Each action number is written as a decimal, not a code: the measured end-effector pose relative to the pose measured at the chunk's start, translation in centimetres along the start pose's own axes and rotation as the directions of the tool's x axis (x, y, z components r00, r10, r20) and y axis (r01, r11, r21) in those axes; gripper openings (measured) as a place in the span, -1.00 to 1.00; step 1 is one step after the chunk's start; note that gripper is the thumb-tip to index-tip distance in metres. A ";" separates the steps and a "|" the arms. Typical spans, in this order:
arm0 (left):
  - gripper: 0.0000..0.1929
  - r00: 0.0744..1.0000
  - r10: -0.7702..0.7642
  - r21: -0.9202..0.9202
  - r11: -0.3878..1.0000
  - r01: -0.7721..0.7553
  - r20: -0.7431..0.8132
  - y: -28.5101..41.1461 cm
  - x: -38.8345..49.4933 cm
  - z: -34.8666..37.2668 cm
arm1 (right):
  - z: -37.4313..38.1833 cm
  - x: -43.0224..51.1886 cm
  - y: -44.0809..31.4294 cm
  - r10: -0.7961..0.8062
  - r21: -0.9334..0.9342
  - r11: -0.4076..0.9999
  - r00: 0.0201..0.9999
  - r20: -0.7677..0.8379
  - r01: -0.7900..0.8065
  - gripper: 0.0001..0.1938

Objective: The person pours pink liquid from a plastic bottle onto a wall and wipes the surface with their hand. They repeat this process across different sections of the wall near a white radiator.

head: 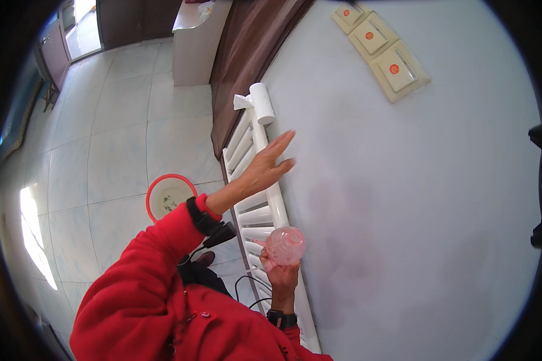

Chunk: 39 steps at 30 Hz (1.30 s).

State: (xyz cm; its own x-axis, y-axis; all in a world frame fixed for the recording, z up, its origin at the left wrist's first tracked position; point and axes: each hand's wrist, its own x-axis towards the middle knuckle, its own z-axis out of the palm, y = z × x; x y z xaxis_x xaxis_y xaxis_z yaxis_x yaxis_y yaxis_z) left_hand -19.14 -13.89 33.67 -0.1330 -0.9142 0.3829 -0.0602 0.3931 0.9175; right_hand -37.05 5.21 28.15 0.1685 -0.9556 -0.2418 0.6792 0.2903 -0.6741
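Note:
My left hand reaches over the white radiator with its fingers apart and nothing in it. Its fingertips are close to the pale wall; whether they touch it I cannot tell. Lower down, my right hand grips a pink translucent plastic bottle beside the wall, above the radiator. One round end of the bottle faces up towards me. Beyond my left hand, a white paper roll lies on the radiator's top, with a loose white sheet beside it.
A red-rimmed basin with dark bits inside stands on the tiled floor. Black cables hang near the radiator. Several switches with red stickers line the wall. A white cabinet stands farther off, beside a brown panel.

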 end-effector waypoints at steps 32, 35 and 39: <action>-0.35 0.926 0.376 0.334 0.877 -0.345 -0.028 0.9 13.4 1.4 | 5.6 2.7 -0.7 -0.239 0.029 0.967 0.938 -0.253 0.254 0.01; -0.34 0.911 0.399 0.333 0.877 -0.346 -0.102 0.4 15.2 0.4 | 6.0 3.0 -0.7 -0.242 0.020 0.967 0.940 -0.242 0.254 0.01; -0.30 0.933 0.293 0.298 0.928 -0.225 -0.209 0.6 19.6 -0.7 | 6.3 3.3 -0.6 -0.240 0.019 0.968 0.945 -0.222 0.250 0.02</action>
State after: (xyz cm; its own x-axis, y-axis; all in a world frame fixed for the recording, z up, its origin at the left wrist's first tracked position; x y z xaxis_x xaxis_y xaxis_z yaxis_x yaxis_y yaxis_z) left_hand -21.05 -31.64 41.85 0.0652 -0.7582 0.6488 -0.3204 0.5998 0.7332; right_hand -32.42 1.56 32.15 -0.1623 -0.9614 -0.2220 0.7131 0.0413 -0.6999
